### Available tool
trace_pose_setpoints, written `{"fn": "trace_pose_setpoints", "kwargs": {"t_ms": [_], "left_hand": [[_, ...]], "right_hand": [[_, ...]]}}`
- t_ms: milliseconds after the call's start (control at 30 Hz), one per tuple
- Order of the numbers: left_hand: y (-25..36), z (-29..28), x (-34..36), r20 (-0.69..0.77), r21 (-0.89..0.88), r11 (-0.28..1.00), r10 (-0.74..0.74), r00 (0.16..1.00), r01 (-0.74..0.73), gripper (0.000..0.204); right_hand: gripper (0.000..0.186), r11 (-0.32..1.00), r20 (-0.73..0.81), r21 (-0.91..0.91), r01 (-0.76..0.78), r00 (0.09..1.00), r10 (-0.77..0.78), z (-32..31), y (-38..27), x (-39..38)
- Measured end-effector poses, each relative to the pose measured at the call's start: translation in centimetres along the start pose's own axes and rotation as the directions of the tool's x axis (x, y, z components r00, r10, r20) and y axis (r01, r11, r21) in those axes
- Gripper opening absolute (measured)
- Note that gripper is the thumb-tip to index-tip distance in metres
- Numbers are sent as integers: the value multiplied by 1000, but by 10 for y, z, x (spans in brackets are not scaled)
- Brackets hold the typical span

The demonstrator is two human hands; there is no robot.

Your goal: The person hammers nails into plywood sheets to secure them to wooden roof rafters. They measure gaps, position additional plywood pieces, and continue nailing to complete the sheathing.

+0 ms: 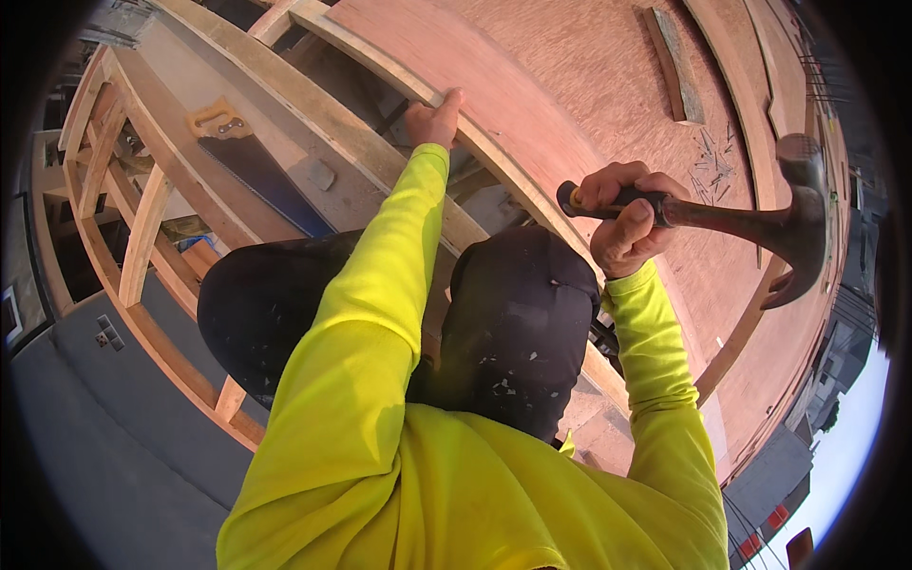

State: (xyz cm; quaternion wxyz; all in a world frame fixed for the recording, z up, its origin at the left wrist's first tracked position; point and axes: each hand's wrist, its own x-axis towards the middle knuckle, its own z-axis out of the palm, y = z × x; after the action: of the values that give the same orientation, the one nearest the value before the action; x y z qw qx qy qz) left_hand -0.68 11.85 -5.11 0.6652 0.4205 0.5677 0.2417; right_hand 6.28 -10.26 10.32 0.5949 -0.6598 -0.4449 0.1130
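Observation:
A claw hammer (pixel 750 223) is raised over the right side, its dark handle gripped by my right hand (pixel 627 214). Its head points away to the right. Farther up, my left hand (pixel 434 119) is closed around the edge of a long timber batten (pixel 508 173) along the border of a reddish plywood sheet (pixel 570 104). Whether the left fingers hold anything small, such as a nail, cannot be made out. Several loose nails (pixel 712 166) lie scattered on the plywood, beyond my right hand.
On a board to the left lies a handsaw (pixel 256 171) with a wooden handle. A short wood offcut (pixel 674 66) rests on the plywood. Curved timber framing (pixel 142 233) runs down the left side, and gaps open between the beams near my knees.

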Motion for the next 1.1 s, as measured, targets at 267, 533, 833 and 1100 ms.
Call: {"fn": "trace_pose_setpoints", "kwargs": {"t_ms": [267,533,833,1100], "left_hand": [[7,-18,0,-7,14,1000,-15,1000,15,60],[-13,-7,2,-22,35,996,84,996,-83,61],[10,-2,-4,32,0,995,-96,995,96,69],[-1,-9,10,35,-35,994,-98,995,99,68]], "right_hand": [[28,983,16,-120,-136,990,138,7,-41,37],[25,783,367,-620,-54,862,350,-18,38,-3],[25,671,399,-730,-128,717,571,-38,77,-27],[29,613,79,-777,-141,945,318,-89,83,-59]]}}
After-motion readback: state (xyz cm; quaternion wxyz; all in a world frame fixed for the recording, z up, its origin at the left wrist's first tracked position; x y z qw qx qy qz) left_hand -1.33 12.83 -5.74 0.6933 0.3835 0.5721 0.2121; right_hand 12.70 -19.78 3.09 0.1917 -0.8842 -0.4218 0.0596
